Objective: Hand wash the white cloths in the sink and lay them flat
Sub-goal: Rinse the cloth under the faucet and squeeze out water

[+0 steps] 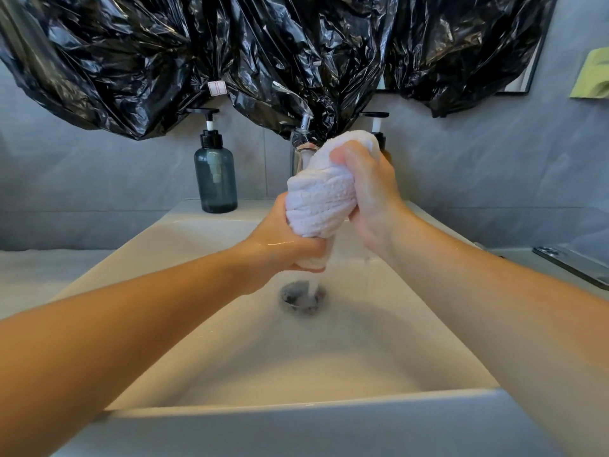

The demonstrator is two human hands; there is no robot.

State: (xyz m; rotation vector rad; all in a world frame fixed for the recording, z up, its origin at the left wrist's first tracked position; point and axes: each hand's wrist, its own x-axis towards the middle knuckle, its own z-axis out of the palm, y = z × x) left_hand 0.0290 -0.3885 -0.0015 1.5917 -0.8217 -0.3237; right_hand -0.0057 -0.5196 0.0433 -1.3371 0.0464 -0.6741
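Checking my feed from the head cam. The only thing close to writing is a small white tag (217, 88) with two red-outlined boxes, stuck on the black plastic sheeting (263, 44) that hangs across the wall. I can't read anything on it. I can't make out any print on the smoky blue-grey pump bottle (216, 176) at the back left of the sink either.

The white cloth (321, 199) is bunched into a thick twisted roll. It's held up in the air above the white sink (230, 357), roughly over the drain (303, 296). The left hand (290, 249) has its fingers curled tight round the bottom end. The right hand (369, 199) is clamped round the upper part, with the thumb pressed into the fabric. A thin stream of water (313, 285) runs off the bottom end into the drain.

Hard-to-see stuff:
- The chrome tap (304, 150) is mostly hidden behind the cloth and the sheeting.
- There's a second pump bottle (379, 127) behind the right hand. Only its pump head and a sliver of its dark body show.
- A pale green thing (593, 74) on the wall is cut off at the right edge, and I can't tell what it is.
- A metal fitting (573, 265) on the counter at the right is cut off too.
- The drain itself is blurry.
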